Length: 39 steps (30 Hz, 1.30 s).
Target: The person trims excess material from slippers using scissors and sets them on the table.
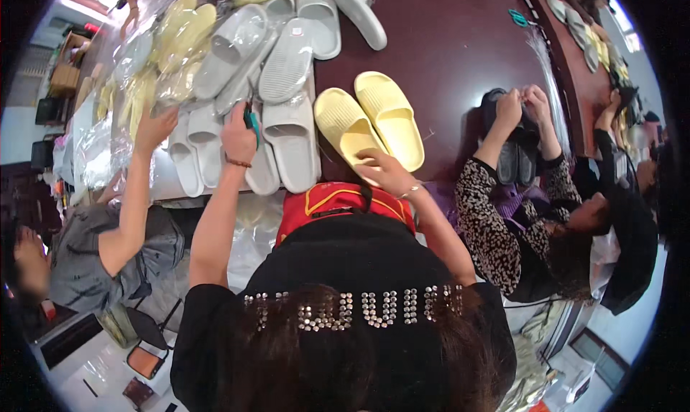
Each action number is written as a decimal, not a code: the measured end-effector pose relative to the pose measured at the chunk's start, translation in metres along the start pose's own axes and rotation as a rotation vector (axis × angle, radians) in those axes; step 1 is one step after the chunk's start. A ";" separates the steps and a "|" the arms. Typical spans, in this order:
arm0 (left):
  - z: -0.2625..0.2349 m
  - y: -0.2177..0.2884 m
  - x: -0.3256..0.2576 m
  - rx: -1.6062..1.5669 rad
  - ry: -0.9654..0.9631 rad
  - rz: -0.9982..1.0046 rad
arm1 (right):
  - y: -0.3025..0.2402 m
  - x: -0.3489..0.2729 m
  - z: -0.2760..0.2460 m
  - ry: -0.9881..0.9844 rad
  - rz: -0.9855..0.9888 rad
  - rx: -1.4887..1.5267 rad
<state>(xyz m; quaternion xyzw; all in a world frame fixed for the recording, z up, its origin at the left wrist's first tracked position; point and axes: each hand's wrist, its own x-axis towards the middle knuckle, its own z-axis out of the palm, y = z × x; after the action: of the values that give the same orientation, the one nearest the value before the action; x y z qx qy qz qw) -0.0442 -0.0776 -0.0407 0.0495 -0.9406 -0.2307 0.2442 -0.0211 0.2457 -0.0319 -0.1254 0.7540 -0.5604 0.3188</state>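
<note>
My left hand [239, 137] is closed around teal-handled thread snips [254, 123], their dark tip pointing away over the grey slippers. Below and around it lie pale grey slippers [291, 142] at the table's near edge. My right hand [387, 173] grips the near end of a yellow slipper [338, 117], fingers over its edge. Touching that one on the right is a second yellow slipper [394, 125], its sole down and its toe away from me. The lower part of the gripped slipper is partly hidden by my fingers.
More grey slippers [233, 49] and plastic-wrapped yellow ones [183, 35] pile up at the far left. A co-worker's hand [154, 128] reaches in from the left. On the right, another person's hands [521, 103] work above black slippers [516, 157]. A teal thread bundle [517, 18] lies far right.
</note>
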 end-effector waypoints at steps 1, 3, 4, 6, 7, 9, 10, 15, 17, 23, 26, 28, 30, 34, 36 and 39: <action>-0.004 -0.005 0.010 0.097 0.010 0.099 | 0.013 0.003 -0.010 0.004 0.076 0.033; -0.008 -0.004 0.024 0.122 -0.027 0.134 | 0.044 0.007 -0.030 0.226 0.088 0.074; -0.009 0.004 0.031 0.111 -0.041 0.065 | 0.055 0.011 -0.037 0.325 0.095 -0.062; -0.010 0.014 0.040 0.046 -0.043 -0.051 | 0.069 0.022 -0.046 0.540 -0.020 -0.430; -0.009 0.009 0.040 0.042 0.044 -0.035 | 0.067 0.038 -0.043 0.654 -0.151 -0.666; 0.000 0.023 0.039 -0.030 0.112 -0.016 | 0.086 0.079 -0.031 0.672 -0.050 -0.867; -0.007 0.034 0.036 -0.073 0.098 -0.021 | 0.072 0.086 -0.025 0.681 -0.244 -0.785; 0.011 0.014 0.028 0.236 -0.181 -0.012 | 0.083 0.133 -0.005 0.718 0.140 -0.831; -0.006 0.019 0.034 -0.044 -0.170 -0.249 | 0.068 0.124 -0.023 0.765 0.205 -0.702; -0.059 0.016 0.072 -0.069 0.192 -0.170 | -0.016 0.086 -0.053 1.098 -0.535 -0.318; -0.068 0.068 0.093 -0.270 0.044 -0.021 | -0.042 0.075 -0.048 1.104 -0.571 -0.498; -0.043 0.078 0.094 -0.620 -0.303 -0.013 | -0.037 0.076 -0.036 0.995 -0.432 -0.626; -0.021 0.099 0.093 -0.575 -0.498 0.058 | -0.034 0.079 -0.020 0.856 -0.284 -0.750; -0.007 0.118 0.081 -0.510 -0.616 0.016 | -0.023 0.073 -0.007 0.916 -0.278 -0.719; -0.003 0.118 0.077 -0.519 -0.653 0.007 | -0.016 0.071 0.000 0.904 -0.209 -0.665; 0.014 0.106 0.067 -0.515 -0.648 0.077 | -0.019 0.073 0.009 0.910 -0.163 -0.639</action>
<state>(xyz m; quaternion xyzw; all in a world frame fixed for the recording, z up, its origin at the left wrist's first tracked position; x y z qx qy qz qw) -0.1077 0.0086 0.0260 -0.1237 -0.8815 -0.4527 -0.0518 -0.0745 0.1926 -0.0402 -0.0192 0.9357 -0.3246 -0.1371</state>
